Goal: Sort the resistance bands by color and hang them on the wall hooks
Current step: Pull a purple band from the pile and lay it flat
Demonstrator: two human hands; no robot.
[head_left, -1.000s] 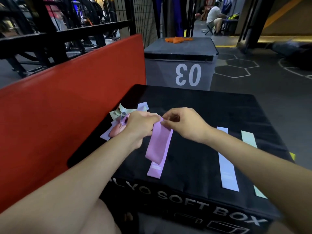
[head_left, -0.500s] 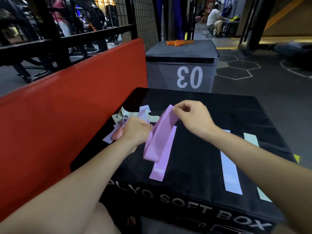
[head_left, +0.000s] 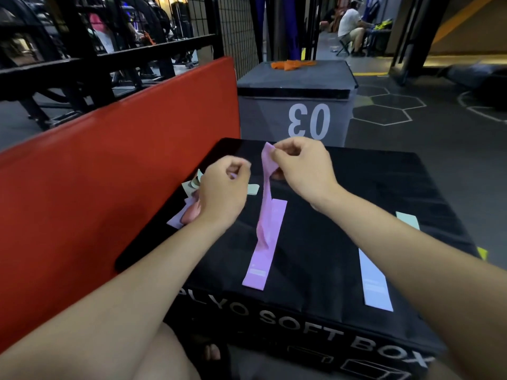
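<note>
Pink band (head_left: 266,182) hangs from your right hand (head_left: 301,171) at the centre of the frame: your thumb and forefinger pinch its top end, and it trails down, twisted, to touch a second pink band (head_left: 264,248) lying flat on the black box (head_left: 343,215). That flat band runs from mid-frame down toward the box's near edge.

Your left hand (head_left: 223,193) sits just left of the held band, fingers curled in with the tips close together; the hand is blurred, and you cannot tell whether it pinches anything. It does not touch the pink band. Behind and beneath it, at centre left, lies a heap of bands (head_left: 192,198): pale green, lilac and a salmon one, tangled together, with a pale green end sticking out to the right of your knuckles.

At lower right a pale blue band (head_left: 374,281) lies flat on the box, partly hidden by your right forearm. Further right, a pale green band (head_left: 408,219) shows above the same forearm.

Along the left of the frame runs a red pad (head_left: 109,165), touching the box's left side. At upper centre stands a grey box (head_left: 296,105) marked 03, with orange bands (head_left: 290,64) lying on its top. A seated person (head_left: 352,26) is in the upper right, well away.
</note>
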